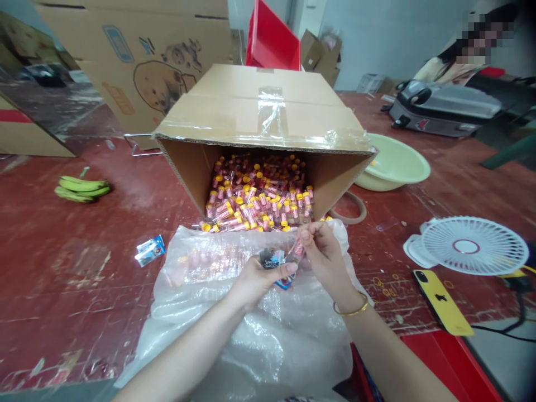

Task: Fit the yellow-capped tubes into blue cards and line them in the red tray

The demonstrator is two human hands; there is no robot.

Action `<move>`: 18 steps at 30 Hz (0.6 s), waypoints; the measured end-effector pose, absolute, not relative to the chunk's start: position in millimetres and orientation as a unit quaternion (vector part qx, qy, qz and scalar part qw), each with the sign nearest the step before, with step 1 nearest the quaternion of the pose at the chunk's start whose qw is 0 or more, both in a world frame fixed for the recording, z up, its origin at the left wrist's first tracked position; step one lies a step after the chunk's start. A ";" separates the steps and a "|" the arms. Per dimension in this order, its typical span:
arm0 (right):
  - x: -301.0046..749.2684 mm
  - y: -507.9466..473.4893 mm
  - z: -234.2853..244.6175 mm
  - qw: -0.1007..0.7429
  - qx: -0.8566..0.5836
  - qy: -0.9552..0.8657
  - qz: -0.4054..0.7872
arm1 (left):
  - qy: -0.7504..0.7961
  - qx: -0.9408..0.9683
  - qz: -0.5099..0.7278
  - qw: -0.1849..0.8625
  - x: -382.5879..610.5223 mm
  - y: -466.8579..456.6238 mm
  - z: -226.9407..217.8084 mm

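Note:
My left hand is closed on a small printed packet, thumb pressed over it. Close beside it, my right hand pinches a small clear tube with a pink label against that packet; a gold bangle sits on this wrist. Both hands hover over a sheet of clear plastic wrap. Just beyond them a cardboard box lies tipped on its side, its mouth facing me and spilling several tubes with yellow caps.
A loose packet and a bunch of green bananas lie to the left. On the right are a pale green basin, a white fan, a yellow phone, a red bin. Another person sits at the far right.

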State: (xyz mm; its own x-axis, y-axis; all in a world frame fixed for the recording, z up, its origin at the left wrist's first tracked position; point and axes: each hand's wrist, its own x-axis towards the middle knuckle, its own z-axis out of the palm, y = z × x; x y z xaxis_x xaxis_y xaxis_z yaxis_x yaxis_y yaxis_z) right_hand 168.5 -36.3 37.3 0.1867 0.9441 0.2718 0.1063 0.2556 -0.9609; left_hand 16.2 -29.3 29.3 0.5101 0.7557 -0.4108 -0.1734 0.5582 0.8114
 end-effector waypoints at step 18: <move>152.0 -71.1 15.6 0.542 -0.498 -0.584 0.341 | 0.389 0.301 0.323 0.809 24.5 -31.3 36.7</move>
